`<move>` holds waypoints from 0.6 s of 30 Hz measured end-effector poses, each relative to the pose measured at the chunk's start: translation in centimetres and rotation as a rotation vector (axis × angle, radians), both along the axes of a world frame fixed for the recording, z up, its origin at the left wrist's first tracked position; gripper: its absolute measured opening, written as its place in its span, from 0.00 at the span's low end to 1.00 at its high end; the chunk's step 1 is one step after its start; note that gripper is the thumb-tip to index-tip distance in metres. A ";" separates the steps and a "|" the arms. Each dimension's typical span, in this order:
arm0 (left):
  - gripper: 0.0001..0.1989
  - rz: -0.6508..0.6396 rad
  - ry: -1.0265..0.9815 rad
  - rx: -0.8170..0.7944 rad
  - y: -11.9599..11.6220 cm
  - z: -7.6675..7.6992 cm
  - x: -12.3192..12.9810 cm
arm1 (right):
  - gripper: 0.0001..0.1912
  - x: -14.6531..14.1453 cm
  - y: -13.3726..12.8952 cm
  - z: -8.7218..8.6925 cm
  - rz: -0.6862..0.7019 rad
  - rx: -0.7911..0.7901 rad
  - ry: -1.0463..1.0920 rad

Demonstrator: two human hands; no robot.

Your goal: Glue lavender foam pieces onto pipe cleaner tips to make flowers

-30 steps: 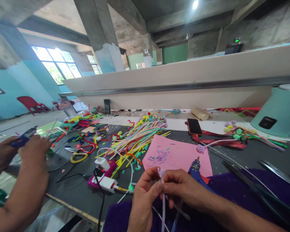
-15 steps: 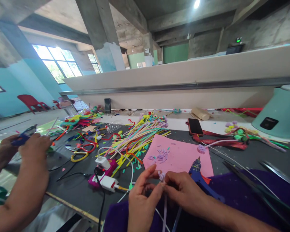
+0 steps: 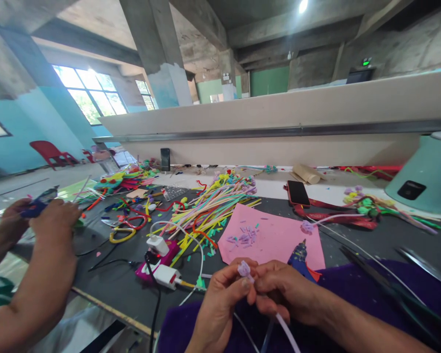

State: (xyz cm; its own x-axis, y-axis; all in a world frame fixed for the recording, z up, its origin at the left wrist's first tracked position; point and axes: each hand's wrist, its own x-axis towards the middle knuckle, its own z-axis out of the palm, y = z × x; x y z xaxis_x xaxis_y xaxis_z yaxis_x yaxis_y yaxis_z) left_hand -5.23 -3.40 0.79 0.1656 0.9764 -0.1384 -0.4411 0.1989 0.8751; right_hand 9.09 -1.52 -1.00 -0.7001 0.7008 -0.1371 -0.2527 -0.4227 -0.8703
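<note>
Between my two hands is a lilac pipe-cleaner flower (image 3: pixel 244 268), its small curled head facing up and its stem (image 3: pixel 287 333) trailing down to the right. The fingers of my left hand (image 3: pixel 220 304) pinch it just under the head. My right hand (image 3: pixel 290 289) closes on the stem right beside them. Beyond my hands lies a pink sheet (image 3: pixel 275 240) with short lilac clippings (image 3: pixel 247 236) on it. A blue glue gun (image 3: pixel 299 260) rests at the sheet's right edge, partly behind my right hand. A finished-looking lilac flower (image 3: pixel 307 226) lies near the sheet's far right corner.
Bundled pipe cleaners (image 3: pixel 209 206) lie beyond a purple power strip (image 3: pixel 172 252) with plugs and cords. At left, a co-worker's hands (image 3: pixel 53 215) hold another glue gun. Scissors (image 3: pixel 375 274) lie at right on purple cloth. A phone (image 3: pixel 297 192) and a teal container (image 3: pixel 422 171) stand farther back.
My hands have turned the flower so its head shows more plainly, and its stem has swung from straight down toward the right. The left fingers have curled in closer.
</note>
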 end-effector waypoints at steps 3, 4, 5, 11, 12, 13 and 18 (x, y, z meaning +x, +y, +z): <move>0.07 0.023 0.002 -0.012 0.1 -0.2 -0.1 | 0.10 -0.3 -0.2 0.4 0.003 0.084 -0.096; 0.08 0.033 0.017 -0.003 0.2 -0.3 -0.2 | 0.09 -0.3 -0.3 0.6 -0.023 0.131 -0.148; 0.08 0.046 0.040 0.019 0.2 -0.4 -0.2 | 0.08 -0.4 -0.4 0.7 -0.072 0.189 -0.201; 0.09 0.115 0.119 0.126 0.3 -0.5 -0.7 | 0.16 -0.4 -0.6 0.9 -0.236 0.432 -0.350; 0.12 0.105 0.097 0.100 0.3 -0.5 -0.9 | 0.16 -0.3 -0.6 0.9 -0.208 0.396 -0.351; 0.14 0.084 0.067 0.070 0.4 -0.5 -1.1 | 0.15 -0.2 -0.5 0.9 -0.182 0.358 -0.344; 0.13 -0.068 -0.072 -0.014 1.2 -0.9 -1.8 | 0.13 0.2 -0.2 0.9 -0.116 0.272 -0.291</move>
State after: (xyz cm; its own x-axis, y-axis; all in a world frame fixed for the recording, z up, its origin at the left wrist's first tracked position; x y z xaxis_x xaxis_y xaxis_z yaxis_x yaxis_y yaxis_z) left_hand -7.00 -2.21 -0.10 0.2412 0.9607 -0.1372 -0.4877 0.2422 0.8387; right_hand 9.30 -1.69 -0.12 -0.5737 0.8108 -0.1163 -0.0121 -0.1504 -0.9886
